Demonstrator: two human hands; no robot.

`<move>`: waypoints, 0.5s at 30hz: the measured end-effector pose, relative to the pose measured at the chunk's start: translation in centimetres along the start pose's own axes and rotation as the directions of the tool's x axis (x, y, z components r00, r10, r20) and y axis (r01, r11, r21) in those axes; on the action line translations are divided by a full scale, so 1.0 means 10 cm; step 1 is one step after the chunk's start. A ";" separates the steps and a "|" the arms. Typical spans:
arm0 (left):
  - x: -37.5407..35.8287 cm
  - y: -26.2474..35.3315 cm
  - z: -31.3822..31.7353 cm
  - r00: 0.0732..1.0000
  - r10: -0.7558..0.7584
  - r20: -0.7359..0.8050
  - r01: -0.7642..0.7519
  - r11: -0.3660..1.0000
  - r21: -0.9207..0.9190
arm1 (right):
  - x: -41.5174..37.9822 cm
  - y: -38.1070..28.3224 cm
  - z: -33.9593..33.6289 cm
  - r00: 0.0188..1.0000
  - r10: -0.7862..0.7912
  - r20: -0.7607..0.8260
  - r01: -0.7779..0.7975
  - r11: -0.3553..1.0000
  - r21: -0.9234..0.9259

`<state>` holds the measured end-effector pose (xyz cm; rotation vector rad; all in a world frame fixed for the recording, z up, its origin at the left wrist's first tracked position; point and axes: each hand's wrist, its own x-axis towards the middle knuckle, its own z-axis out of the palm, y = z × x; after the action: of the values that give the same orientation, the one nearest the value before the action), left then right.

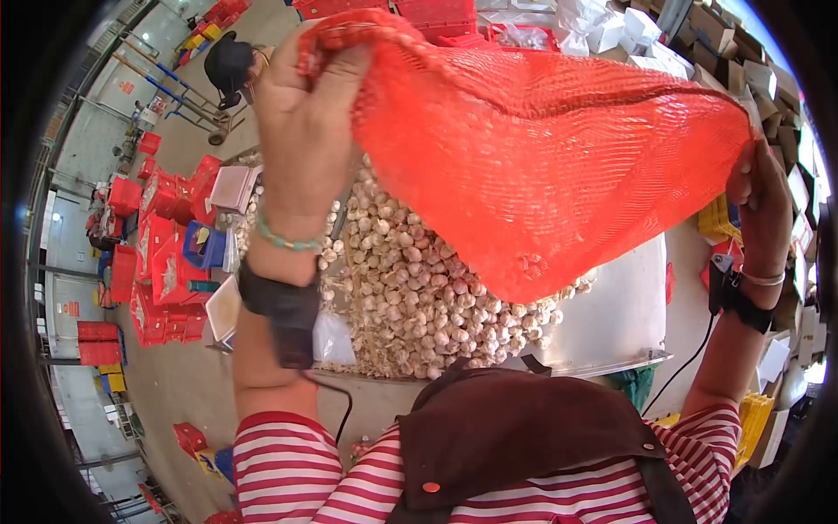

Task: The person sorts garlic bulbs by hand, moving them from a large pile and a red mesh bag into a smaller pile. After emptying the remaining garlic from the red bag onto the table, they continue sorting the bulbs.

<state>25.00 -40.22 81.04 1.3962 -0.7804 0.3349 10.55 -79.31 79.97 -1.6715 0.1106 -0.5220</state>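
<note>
A red mesh bag (559, 166) is stretched between my raised hands above a metal table (611, 306). My left hand (310, 122) is closed on the bag's upper left corner, thumb over the edge. At the bag's right end, my right hand (758, 192) grips the other corner, fingers bent. Under the bag lies a wide heap of garlic bulbs (410, 288), partly hidden by the mesh. The bag hangs down in a point over the heap and looks flat.
A clear plastic bag (333, 339) lies at the heap's near left edge. Beyond the table's left side are a scale (234, 188), red crates (161, 262) and a blue basket (204, 244). A person in a black cap (229, 68) is at upper left. Cardboard boxes (711, 31) fill the right.
</note>
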 end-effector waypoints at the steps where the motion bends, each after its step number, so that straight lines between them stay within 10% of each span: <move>1: -0.04 0.01 0.12 0.998 -0.059 0.017 0.060 0.998 -0.028 | -0.08 -0.04 0.08 0.987 -0.128 -0.101 0.095 0.955 -0.282; 5: -0.48 -0.32 0.87 0.929 -0.137 0.344 0.252 0.916 -0.313 | -0.36 0.03 0.32 0.990 0.000 0.143 -0.010 0.998 0.065; 6: -0.55 -0.41 1.05 0.911 0.176 0.374 -0.126 0.980 -0.155 | -0.45 0.04 0.38 0.953 0.017 0.303 -0.047 0.995 0.092; 10: -1.05 -0.44 1.69 0.822 -0.096 0.561 0.315 0.898 -0.307 | -0.83 0.31 0.23 0.963 0.104 0.250 -0.155 0.968 0.195; 14: -0.87 -0.41 1.59 0.887 -0.257 0.383 0.437 0.734 -0.519 | -0.75 0.45 -0.07 0.941 -0.082 0.328 -0.079 0.891 0.447; 15: -0.74 -0.32 1.49 0.887 -0.331 0.323 0.463 0.638 -0.616 | -0.76 0.64 -0.24 0.945 0.086 0.315 -0.139 0.979 0.149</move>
<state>17.39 -53.30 73.46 0.8482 -0.6177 -0.4209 4.23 -79.85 71.91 -1.5493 -0.0649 -0.1737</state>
